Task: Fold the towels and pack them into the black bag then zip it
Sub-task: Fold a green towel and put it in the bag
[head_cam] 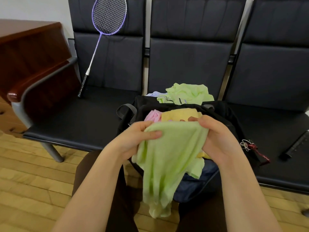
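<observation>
Left hand (133, 139) and right hand (215, 138) each pinch the top edge of the light green terry towel (163, 163), hanging at 6 o'clock of the open black fabric bag (234, 118) on the bench (83, 119). Bring corners together evenly before folding.

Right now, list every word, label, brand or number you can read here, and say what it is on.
None can be read.
Racket: no lettering shows on frame or shaft.
Black bag: no visible logo or label.
Striped green cloth behind the bag: stripes only, no text.
</observation>
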Available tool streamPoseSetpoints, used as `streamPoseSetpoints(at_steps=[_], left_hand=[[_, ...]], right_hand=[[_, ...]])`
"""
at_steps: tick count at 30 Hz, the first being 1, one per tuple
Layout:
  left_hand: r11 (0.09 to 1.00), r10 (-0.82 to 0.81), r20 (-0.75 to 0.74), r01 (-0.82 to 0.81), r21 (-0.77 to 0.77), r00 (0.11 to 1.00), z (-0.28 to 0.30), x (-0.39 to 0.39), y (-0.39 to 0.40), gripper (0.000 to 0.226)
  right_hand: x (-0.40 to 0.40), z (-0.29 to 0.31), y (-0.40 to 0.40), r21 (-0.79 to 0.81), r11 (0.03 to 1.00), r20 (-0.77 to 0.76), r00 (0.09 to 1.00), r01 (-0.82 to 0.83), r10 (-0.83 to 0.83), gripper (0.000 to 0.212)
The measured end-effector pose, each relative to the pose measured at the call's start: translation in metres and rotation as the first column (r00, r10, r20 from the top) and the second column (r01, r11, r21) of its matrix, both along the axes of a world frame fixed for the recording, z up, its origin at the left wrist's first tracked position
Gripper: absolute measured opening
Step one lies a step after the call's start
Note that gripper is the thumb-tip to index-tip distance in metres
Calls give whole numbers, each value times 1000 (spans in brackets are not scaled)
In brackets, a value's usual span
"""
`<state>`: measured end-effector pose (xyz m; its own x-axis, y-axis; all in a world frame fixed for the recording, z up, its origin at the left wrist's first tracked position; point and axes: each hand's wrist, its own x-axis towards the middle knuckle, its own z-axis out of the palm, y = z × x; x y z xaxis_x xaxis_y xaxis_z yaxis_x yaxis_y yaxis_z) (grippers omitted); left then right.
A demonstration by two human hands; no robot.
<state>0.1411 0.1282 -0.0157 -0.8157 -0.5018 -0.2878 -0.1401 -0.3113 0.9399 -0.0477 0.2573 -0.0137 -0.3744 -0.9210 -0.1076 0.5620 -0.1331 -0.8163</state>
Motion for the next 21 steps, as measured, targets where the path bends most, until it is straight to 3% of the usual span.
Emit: streamPoseSetpoints(at_steps=[3, 8, 10, 13, 17, 19, 21], left_hand=[[992, 31, -115, -45, -118, 993, 22, -17, 4, 29], [956, 7, -116, -41, -291, 993, 62, -50, 11, 40], [952, -11, -93, -19, -307, 996, 74, -56, 7, 44], [945, -100, -1, 95, -312, 995, 77, -55, -2, 45], [895, -238, 246, 311, -319, 939, 70, -39, -17, 33], [906, -197, 298, 290, -308, 934, 66, -28, -28, 40], [935, -66, 244, 146, -323, 967, 64, -22, -37, 36]], right_hand=[[2, 6, 1, 39, 995, -17, 996, -89, 89, 16], [1, 26, -11, 92, 980, -158, 969, -179, 192, 40], [-3, 39, -11, 75, 978, -186, 960, -197, 208, 34], [-10, 53, -11, 73, 995, -217, 973, -69, 84, 32], [-22, 56, -7, 14, 992, -199, 973, 122, -117, 17], [-29, 54, 0, 16, 984, -193, 966, 176, -170, 21], [-35, 50, 6, 33, 976, -210, 956, 215, -203, 22]])
